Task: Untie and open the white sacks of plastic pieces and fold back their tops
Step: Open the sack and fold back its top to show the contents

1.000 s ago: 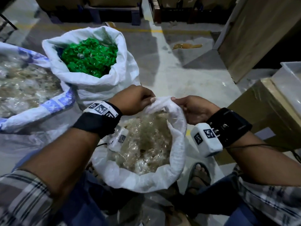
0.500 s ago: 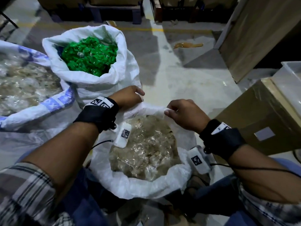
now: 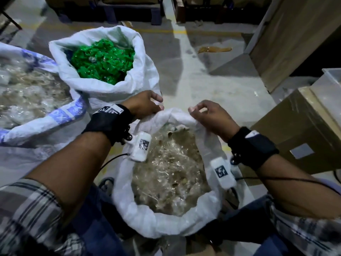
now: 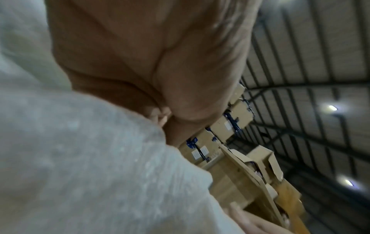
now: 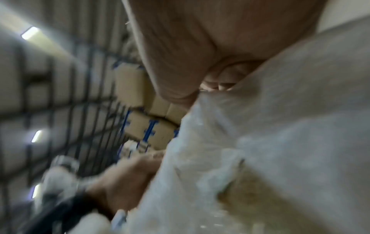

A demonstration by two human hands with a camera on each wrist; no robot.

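**Kid:** Between the person's knees sits the white sack (image 3: pixel 166 224). What are the hands doing?

**Helper:** Both are at the far edge of the sack. The left hand (image 3: pixel 143 106) pinches the white cloth with its thumb and fingers. The right hand (image 3: pixel 212 117) pinches the cloth too, with its fingers curled over the edge. The near side of the sack is already rolled down in a fat fold.

**Kid:** What is inside?

**Helper:** Clear plastic pieces (image 3: pixel 169 169), piled almost up to the fold.

**Kid:** What could go wrong?

**Helper:** I think a hard push on the far edge could tip the sack away from the person. It is soft and full, so pieces could spill on the floor (image 3: pixel 212 80). The thin cloth could also slip out of the pinch and flop back up.

**Kid:** And the other sacks?

**Helper:** 2 stand left of the white sack. 1 holds green pieces (image 3: pixel 103 61), already open and folded.
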